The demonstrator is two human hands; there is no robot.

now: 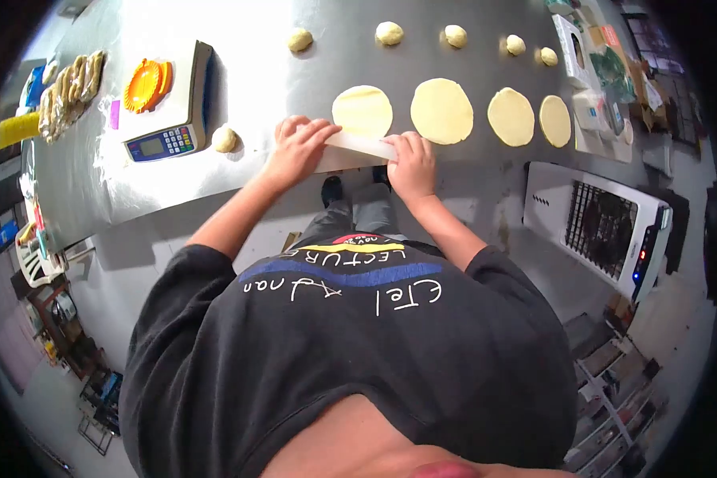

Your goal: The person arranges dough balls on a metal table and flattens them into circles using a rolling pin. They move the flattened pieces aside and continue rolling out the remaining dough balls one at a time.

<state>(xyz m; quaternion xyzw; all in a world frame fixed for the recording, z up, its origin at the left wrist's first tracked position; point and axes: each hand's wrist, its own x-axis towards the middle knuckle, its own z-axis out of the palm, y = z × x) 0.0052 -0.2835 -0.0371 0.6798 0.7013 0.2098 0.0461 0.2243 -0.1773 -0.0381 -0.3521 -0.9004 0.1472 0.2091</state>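
Both my hands are at the near edge of the metal table, closed on the ends of a white rolling pin. My left hand has its fingers curled over one end, and my right hand grips the other. Just beyond the pin lies a flat dough round, with a second dough round to its right. Two smaller rounds, an oval dough disc and a narrow-looking dough disc, continue the row rightward.
Several dough balls line the far side. One dough ball sits beside a digital scale bearing an orange dumpling press. Bagged food lies far left. A white computer case stands right of the metal table.
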